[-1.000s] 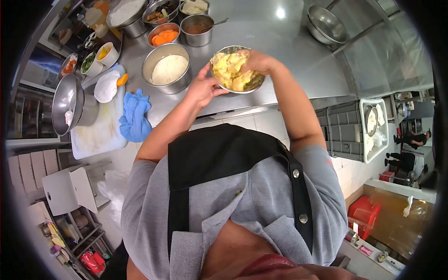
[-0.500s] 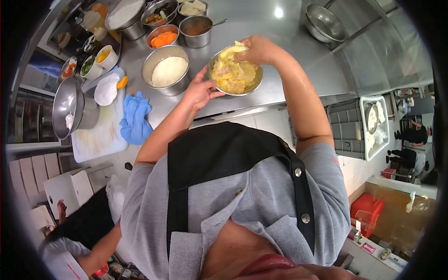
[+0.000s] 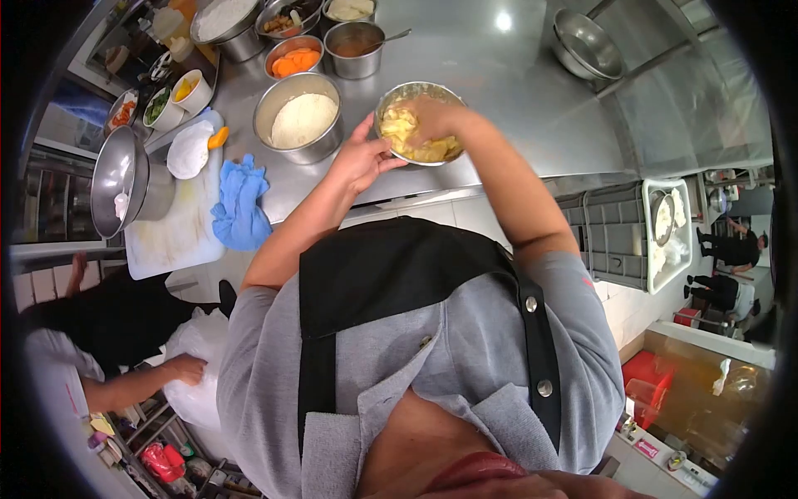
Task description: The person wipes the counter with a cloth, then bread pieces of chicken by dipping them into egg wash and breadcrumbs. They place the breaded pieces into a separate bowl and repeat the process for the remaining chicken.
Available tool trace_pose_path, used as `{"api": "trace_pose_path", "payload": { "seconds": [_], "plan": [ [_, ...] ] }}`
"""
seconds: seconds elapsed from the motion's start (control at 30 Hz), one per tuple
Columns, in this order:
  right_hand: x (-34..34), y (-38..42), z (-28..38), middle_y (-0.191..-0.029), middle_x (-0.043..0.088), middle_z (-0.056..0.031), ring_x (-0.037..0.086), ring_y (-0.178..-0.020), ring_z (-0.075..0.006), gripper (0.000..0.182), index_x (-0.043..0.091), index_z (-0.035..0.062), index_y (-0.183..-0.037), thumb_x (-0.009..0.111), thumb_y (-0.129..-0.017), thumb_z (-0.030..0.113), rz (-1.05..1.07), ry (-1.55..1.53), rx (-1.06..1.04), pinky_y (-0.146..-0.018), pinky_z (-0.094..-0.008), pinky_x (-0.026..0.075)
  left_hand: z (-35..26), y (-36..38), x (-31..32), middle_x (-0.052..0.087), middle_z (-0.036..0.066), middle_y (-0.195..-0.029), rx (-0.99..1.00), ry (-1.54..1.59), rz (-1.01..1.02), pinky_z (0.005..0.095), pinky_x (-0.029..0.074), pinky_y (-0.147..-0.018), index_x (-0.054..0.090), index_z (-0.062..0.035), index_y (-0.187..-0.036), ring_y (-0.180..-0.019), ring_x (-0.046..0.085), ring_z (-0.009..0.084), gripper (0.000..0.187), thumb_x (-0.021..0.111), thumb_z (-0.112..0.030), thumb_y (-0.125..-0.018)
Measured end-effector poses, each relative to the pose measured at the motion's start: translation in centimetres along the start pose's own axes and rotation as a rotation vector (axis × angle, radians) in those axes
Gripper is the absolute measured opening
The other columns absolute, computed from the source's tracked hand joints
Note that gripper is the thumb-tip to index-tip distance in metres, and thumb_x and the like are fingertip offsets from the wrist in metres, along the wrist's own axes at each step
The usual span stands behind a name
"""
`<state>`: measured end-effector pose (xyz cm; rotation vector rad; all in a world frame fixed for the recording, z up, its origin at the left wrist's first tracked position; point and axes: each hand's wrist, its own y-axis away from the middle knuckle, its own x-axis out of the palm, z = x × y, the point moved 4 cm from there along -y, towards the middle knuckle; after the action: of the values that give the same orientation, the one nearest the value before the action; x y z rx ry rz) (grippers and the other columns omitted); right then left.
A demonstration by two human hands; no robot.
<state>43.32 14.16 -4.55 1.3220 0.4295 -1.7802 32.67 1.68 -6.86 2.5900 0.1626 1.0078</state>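
Note:
A metal bowl (image 3: 445,93) stands near the front edge of the steel counter. My left hand (image 3: 366,160) holds its near left side, thumb and fingers spread around the wall. Inside lies a wet yellow mix (image 3: 399,126), which looks like pale pieces of raw meat in egg. My right hand (image 3: 434,121) is down in this mix, its fingers buried and blurred, so their grip is hidden. Left of the bowl is a deep metal pot (image 3: 264,125) of pale flour-like powder (image 3: 305,120).
Behind stand a bowl of orange slices (image 3: 296,61) and a pot with a spoon (image 3: 353,62). A blue cloth (image 3: 241,200) lies over the white cutting board (image 3: 166,249). Empty metal bowls (image 3: 588,46) sit at the back right. A co-worker's hand (image 3: 184,368) touches a plastic bag at lower left.
My right hand has gone from lifting a yellow-coated piece above the rim down into the bowl. My left hand stays on the bowl. The co-worker at lower left has shifted.

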Motion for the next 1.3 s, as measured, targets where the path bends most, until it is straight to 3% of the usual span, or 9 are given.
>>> {"api": "trace_pose_path", "payload": {
  "seconds": [0.03,0.13,0.23,0.5,0.57,0.87,1.07,1.17,1.3],
  "plan": [
    [1.0,-0.3,0.1,-0.105,0.064,-0.0144,0.060,-0.100,-0.0277,0.058,0.057,0.0134,-0.118,0.075,-0.064,0.025,-0.055,0.046,0.017,-0.085,-0.0357,0.047,0.1,0.0,0.0,0.052,0.013,-0.115,0.000,-0.017,-0.010,0.0462,0.052,-0.085,0.016,-0.0157,-0.143,-0.097,0.058,0.0243,0.067,0.047,0.003,-0.087],
    [1.5,-1.7,-1.0,-0.105,0.064,-0.0119,0.060,-0.099,-0.0270,0.062,0.056,0.0134,-0.119,0.077,-0.061,0.019,0.195,-0.230,0.083,-0.085,-0.0350,0.047,0.4,-0.4,-0.3,0.051,0.013,-0.116,0.002,-0.033,-0.015,0.0469,0.053,-0.083,0.015,-0.0160,-0.143,-0.097,0.058,0.0253,0.068,0.047,0.004,-0.086],
    [-0.9,-0.7,-0.9,-0.105,0.064,-0.0115,0.060,-0.097,-0.0263,0.059,0.057,0.0135,-0.117,0.075,-0.061,0.011,0.191,-0.233,0.056,-0.084,-0.0351,0.048,0.3,-0.7,-0.6,0.049,0.014,-0.118,0.001,-0.012,0.016,0.0484,0.053,-0.081,0.012,-0.0158,-0.144,-0.096,0.058,0.0266,0.071,0.047,0.005,-0.085],
    [-9.5,2.8,1.2,-0.103,0.064,-0.0094,0.061,-0.093,-0.0231,0.054,0.058,0.0144,-0.116,0.067,-0.064,-0.001,-0.036,-0.298,0.018,-0.081,-0.0340,0.049,0.2,-0.4,-0.4,0.049,0.016,-0.119,0.019,-0.053,-0.013,0.0510,0.050,-0.085,0.015,-0.0137,-0.143,-0.098,0.058,0.0274,0.069,0.046,0.005,-0.085],
    [-10.6,3.9,3.2,-0.104,0.064,-0.0060,0.061,-0.093,-0.0211,0.057,0.057,0.0146,-0.118,0.063,-0.065,-0.005,-0.089,-0.267,0.004,-0.081,-0.0332,0.049,0.2,-0.5,-0.4,0.051,0.014,-0.118,0.002,-0.025,0.010,0.0464,0.052,-0.083,0.016,-0.0147,-0.143,-0.096,0.059,0.0254,0.068,0.048,0.003,-0.086],
    [-9.3,3.4,3.1,-0.100,0.063,-0.0126,0.060,-0.091,-0.0242,0.047,0.053,0.0059,-0.109,0.072,-0.067,0.013,-0.200,-0.280,0.112,-0.082,-0.0330,0.047,0.3,-0.7,-1.2,0.053,0.013,-0.113,-0.030,0.022,0.018,0.0498,0.051,-0.085,0.013,-0.0107,-0.142,-0.090,0.059,0.0220,0.070,0.050,0.004,-0.084],
    [-12.0,4.4,3.2,-0.096,0.061,-0.0111,0.059,-0.089,-0.0221,0.044,0.051,0.0052,-0.109,0.069,-0.070,0.010,-0.296,-0.468,0.011,-0.081,-0.0333,0.047,0.3,-0.9,-1.3,0.053,0.012,-0.112,-0.049,0.002,0.000,0.0490,0.049,-0.088,0.017,-0.0124,-0.142,-0.091,0.058,0.0214,0.067,0.052,0.001,-0.086],
    [-10.6,3.4,3.1,-0.098,0.061,-0.0121,0.059,-0.091,-0.0224,0.046,0.050,0.0054,-0.113,0.067,-0.070,0.007,-0.252,-0.376,-0.058,-0.081,-0.0327,0.047,0.3,-1.2,-1.3,0.052,0.011,-0.112,-0.050,-0.005,-0.012,0.0492,0.049,-0.088,0.016,-0.0127,-0.142,-0.090,0.058,0.0210,0.068,0.052,0.001,-0.086],
    [-7.4,2.8,3.3,-0.103,0.061,-0.0160,0.061,-0.092,-0.0279,0.052,0.052,0.0082,-0.116,0.067,-0.066,0.008,-0.011,-0.287,0.013,-0.080,-0.0352,0.048,0.1,-0.8,-0.9,0.052,0.011,-0.112,-0.055,-0.016,-0.005,0.0497,0.049,-0.088,0.014,-0.0131,-0.143,-0.090,0.058,0.0210,0.069,0.051,0.002,-0.086]
  ]
}}
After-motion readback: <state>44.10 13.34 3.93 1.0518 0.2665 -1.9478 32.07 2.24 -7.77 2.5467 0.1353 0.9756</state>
